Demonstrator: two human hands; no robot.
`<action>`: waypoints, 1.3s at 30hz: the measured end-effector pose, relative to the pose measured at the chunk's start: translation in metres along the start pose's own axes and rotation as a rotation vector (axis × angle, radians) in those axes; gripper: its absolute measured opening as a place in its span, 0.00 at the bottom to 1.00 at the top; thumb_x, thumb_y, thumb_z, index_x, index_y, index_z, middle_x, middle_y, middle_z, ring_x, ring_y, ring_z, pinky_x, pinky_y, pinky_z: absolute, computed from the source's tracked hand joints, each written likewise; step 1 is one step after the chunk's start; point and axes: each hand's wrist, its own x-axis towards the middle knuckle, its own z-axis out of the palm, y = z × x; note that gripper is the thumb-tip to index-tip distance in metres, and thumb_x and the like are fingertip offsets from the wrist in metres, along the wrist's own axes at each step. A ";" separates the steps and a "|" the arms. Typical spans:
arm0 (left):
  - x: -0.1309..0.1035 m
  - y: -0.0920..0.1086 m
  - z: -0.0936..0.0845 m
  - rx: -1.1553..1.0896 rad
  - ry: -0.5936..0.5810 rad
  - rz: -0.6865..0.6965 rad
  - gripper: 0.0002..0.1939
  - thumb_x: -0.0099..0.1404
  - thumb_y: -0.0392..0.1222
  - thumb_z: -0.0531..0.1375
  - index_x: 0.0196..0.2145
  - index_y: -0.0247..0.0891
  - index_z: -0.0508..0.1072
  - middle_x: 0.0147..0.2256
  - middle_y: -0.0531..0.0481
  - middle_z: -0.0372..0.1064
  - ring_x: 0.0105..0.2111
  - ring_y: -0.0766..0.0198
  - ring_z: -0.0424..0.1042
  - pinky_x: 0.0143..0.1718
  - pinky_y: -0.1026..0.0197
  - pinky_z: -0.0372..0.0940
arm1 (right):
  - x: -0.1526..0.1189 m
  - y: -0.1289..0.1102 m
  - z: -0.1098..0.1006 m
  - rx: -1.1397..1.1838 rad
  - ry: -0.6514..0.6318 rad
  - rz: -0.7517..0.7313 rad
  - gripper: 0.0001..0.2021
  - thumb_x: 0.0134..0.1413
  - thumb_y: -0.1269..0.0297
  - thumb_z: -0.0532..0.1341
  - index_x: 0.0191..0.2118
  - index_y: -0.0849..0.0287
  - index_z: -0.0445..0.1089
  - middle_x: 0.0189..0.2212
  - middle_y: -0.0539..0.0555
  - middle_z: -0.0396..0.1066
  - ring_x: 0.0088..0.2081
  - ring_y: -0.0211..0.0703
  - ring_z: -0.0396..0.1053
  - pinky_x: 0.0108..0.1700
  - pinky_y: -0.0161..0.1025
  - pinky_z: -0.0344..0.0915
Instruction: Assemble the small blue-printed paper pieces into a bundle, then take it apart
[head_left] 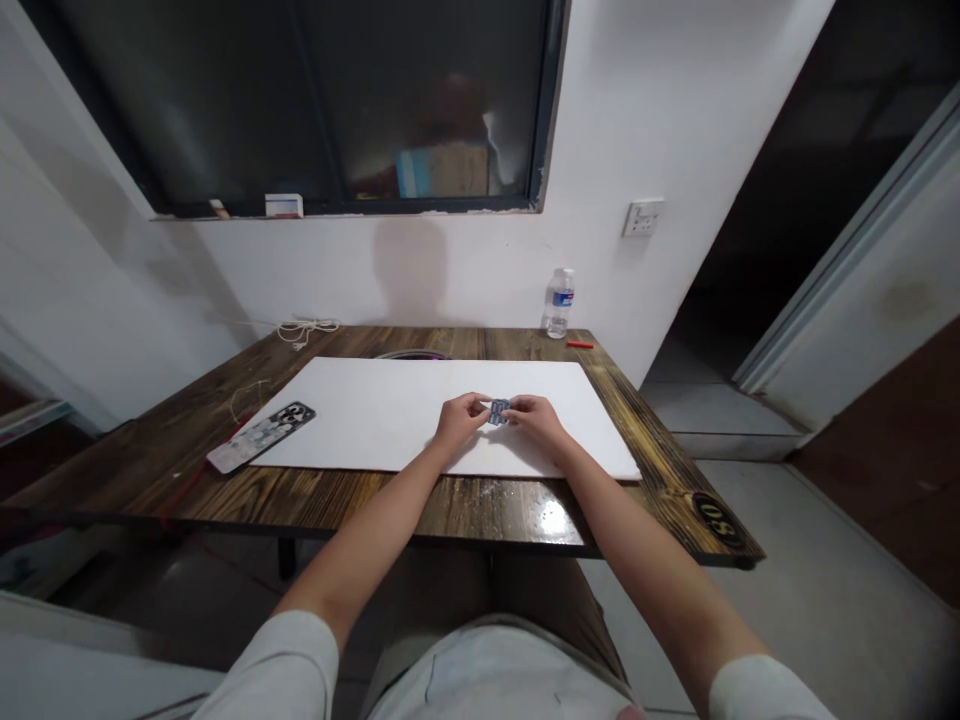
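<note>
1. Shirt (517, 665) is closest, then the worktop (300, 495).
2. Left hand (459, 420) and right hand (538, 418) both pinch the blue piece (496, 412), over the white board (375, 410).
3. Main risk imo: it's tiny, so one loose fingertip could drop it.

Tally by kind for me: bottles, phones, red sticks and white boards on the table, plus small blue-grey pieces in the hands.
Bottle: 1
Phone: 1
Red stick: 1
White board: 1
Blue-grey piece: 1
Total: 5
</note>
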 end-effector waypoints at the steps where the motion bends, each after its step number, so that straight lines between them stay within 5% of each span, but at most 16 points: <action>1: 0.000 0.000 0.000 0.003 -0.003 0.002 0.13 0.55 0.40 0.64 0.39 0.35 0.78 0.26 0.52 0.73 0.27 0.65 0.72 0.30 0.65 0.65 | -0.001 -0.001 0.001 -0.017 -0.018 -0.009 0.13 0.34 0.56 0.70 0.26 0.59 0.75 0.22 0.51 0.73 0.26 0.40 0.67 0.31 0.37 0.62; 9: 0.001 0.000 -0.001 0.105 -0.071 0.023 0.15 0.58 0.38 0.63 0.44 0.36 0.75 0.35 0.47 0.76 0.36 0.62 0.75 0.38 0.60 0.69 | -0.001 -0.004 -0.004 0.001 0.126 -0.012 0.17 0.36 0.49 0.70 0.25 0.59 0.73 0.20 0.50 0.70 0.24 0.40 0.66 0.29 0.36 0.61; 13: 0.001 -0.006 0.000 0.349 -0.237 0.178 0.19 0.56 0.36 0.64 0.47 0.38 0.75 0.50 0.43 0.73 0.51 0.55 0.70 0.55 0.52 0.63 | 0.004 0.001 -0.010 0.100 0.287 -0.005 0.19 0.34 0.47 0.70 0.26 0.59 0.72 0.20 0.50 0.70 0.23 0.39 0.65 0.29 0.37 0.62; 16: 0.000 -0.007 0.000 0.478 -0.395 0.256 0.16 0.60 0.37 0.62 0.47 0.40 0.76 0.51 0.45 0.72 0.56 0.54 0.65 0.59 0.51 0.59 | 0.007 0.004 -0.011 0.096 0.311 0.002 0.21 0.32 0.46 0.70 0.26 0.58 0.71 0.20 0.51 0.70 0.22 0.39 0.65 0.28 0.37 0.63; 26: 0.000 0.011 0.000 0.772 -0.459 0.351 0.08 0.64 0.39 0.59 0.38 0.38 0.78 0.35 0.43 0.75 0.39 0.55 0.72 0.43 0.55 0.63 | 0.005 0.001 -0.008 0.020 0.276 -0.032 0.20 0.33 0.46 0.70 0.25 0.58 0.71 0.20 0.51 0.71 0.22 0.39 0.65 0.27 0.37 0.62; 39: -0.003 0.011 0.004 0.827 -0.424 0.377 0.09 0.65 0.35 0.56 0.32 0.36 0.76 0.30 0.43 0.73 0.34 0.56 0.71 0.37 0.57 0.62 | 0.007 0.007 -0.011 -0.018 0.267 -0.045 0.18 0.35 0.47 0.70 0.25 0.58 0.72 0.22 0.52 0.73 0.23 0.40 0.66 0.28 0.38 0.62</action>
